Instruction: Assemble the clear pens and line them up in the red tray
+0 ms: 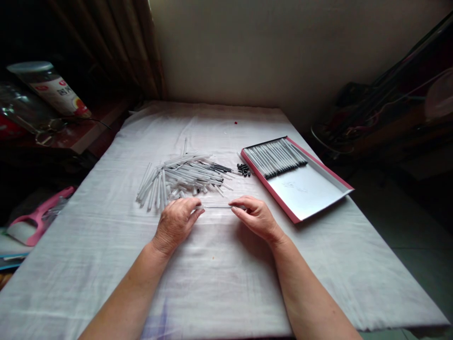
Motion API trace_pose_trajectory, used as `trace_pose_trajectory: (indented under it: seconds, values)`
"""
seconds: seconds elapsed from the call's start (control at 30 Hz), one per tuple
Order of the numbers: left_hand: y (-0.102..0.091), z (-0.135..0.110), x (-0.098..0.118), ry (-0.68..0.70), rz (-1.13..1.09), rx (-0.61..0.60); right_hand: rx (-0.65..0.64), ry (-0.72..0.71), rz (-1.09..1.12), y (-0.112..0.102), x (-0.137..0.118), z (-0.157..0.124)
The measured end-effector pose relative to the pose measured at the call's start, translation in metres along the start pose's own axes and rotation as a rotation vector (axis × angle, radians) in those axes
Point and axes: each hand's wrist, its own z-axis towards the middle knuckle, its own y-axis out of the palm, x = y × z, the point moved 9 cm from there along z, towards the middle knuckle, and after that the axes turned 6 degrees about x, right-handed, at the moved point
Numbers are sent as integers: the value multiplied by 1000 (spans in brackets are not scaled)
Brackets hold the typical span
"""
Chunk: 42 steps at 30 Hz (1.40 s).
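Both my hands rest on the white cloth in the middle of the table and pinch the ends of one clear pen tube [216, 207] held level between them. My left hand [177, 222] grips its left end with fingers curled. My right hand [255, 218] grips its right end between thumb and fingers. Just beyond my hands lies a loose pile of clear pen barrels and refills [180, 179]. A few small black caps [243, 169] lie to the pile's right.
A shallow red-edged box lid [311, 193] at the right holds a row of assembled pens [276, 158]. A pink object [35, 219] lies off the table's left edge. A jar [53, 89] sits on a shelf at far left. A wall stands behind.
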Motion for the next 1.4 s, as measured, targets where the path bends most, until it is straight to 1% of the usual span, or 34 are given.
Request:
trace_pose_trajectory:
  seconds: [0.07, 0.2, 0.33, 0.47, 0.63, 0.77, 0.9, 0.97, 1.0, 1.03, 1.07, 1.13, 1.17, 1.2, 1.23, 1.3, 1.33, 1.4]
  values:
    - [2, 0, 3, 5, -52, -3, -39, 7, -11, 3, 1, 0]
    - [9, -2, 8, -16, -200, -36, -159, 34, -27, 10, 6, -2]
    - [14, -4, 9, -44, -289, -40, -201, 51, -21, 11, 10, -2]
    - [12, -6, 7, -54, -323, -6, -189, 51, 0, 13, 9, -2]
    - [5, -6, 10, 20, -318, 32, -196, 41, 16, 16, 7, -2]
    - [0, -3, 10, 26, -335, 72, -190, 51, 22, 17, 7, -2]
    - [8, -1, -1, -66, -372, 33, -165, 75, -12, 21, 6, -4]
    - [14, -2, -10, -144, -381, 14, -130, 45, -62, 19, 2, -2]
    - [16, -3, -15, -182, -379, 18, -90, 20, -86, 13, -1, 0]
    - [17, -4, -19, -215, -375, 28, -20, -6, -103, 3, -4, 4]
    - [18, -5, -22, -241, -370, 39, 75, -23, -118, -13, -5, 10]
    - [19, -6, -26, -267, -369, 46, 337, -14, -150, -55, -2, 22]
    - [21, -6, -26, -267, -372, 41, 444, 20, -192, -76, 3, 29]
    - [23, -6, -25, -262, -376, 29, 512, 76, -239, -93, 11, 37]
    - [24, -6, -24, -254, -378, 17, 559, 128, -292, -108, 18, 46]
    - [27, -6, -23, -250, -378, -1, 582, 259, -400, -127, 37, 64]
    - [27, -5, -24, -256, -378, -4, 565, 331, -442, -131, 47, 73]
    - [28, -5, -27, -277, -382, -3, 536, 421, -534, -132, 61, 86]
